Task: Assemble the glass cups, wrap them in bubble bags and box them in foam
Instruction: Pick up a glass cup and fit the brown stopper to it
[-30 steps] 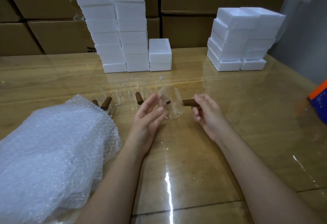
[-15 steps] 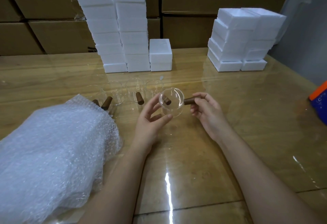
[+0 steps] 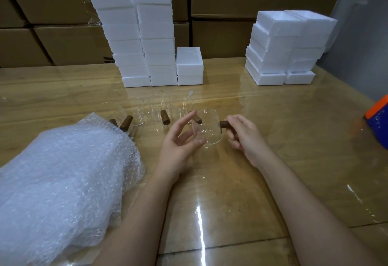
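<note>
Bright overhead glare streaks table (image 3: 273,118); wide-angle edge distortion.

Two bare forearms (image 3: 147,202), slender and smooth, end in a bare left grip (image 3: 178,146) and bare right grip (image 3: 243,137).

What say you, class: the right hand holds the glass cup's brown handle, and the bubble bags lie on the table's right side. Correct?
No. The head view shows the bubble bags on the left of the table; the right hand holds the brown handle of the glass cup.
</note>
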A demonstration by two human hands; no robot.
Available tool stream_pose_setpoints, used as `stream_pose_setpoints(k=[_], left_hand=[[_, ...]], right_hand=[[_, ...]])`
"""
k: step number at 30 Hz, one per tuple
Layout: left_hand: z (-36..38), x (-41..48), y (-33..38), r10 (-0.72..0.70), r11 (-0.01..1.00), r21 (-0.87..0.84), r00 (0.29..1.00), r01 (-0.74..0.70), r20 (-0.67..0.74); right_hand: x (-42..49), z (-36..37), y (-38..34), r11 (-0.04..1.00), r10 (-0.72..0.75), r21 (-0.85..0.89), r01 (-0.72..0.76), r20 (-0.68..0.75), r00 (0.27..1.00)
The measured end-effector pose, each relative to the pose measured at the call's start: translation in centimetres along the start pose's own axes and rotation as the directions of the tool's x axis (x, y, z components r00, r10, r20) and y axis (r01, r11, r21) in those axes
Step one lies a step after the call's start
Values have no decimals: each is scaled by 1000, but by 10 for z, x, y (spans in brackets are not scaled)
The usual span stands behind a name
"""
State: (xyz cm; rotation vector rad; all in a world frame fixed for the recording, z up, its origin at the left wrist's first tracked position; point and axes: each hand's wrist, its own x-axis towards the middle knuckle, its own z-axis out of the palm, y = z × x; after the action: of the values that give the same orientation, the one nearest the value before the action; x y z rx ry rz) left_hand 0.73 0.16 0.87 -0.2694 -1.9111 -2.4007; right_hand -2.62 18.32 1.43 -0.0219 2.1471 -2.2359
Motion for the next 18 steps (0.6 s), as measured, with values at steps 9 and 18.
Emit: stream_pose_setpoints(k=[9,18], left_hand=[[-10,-6,27,-44,804,593,991,-42,129],[-74,-30,84,206,-11,880,862,475,-463]], right_hand=[[1,-21,0,982,106,-178,-66,221,970],[4,-34,-1,969,94,-235,-79,55,994]])
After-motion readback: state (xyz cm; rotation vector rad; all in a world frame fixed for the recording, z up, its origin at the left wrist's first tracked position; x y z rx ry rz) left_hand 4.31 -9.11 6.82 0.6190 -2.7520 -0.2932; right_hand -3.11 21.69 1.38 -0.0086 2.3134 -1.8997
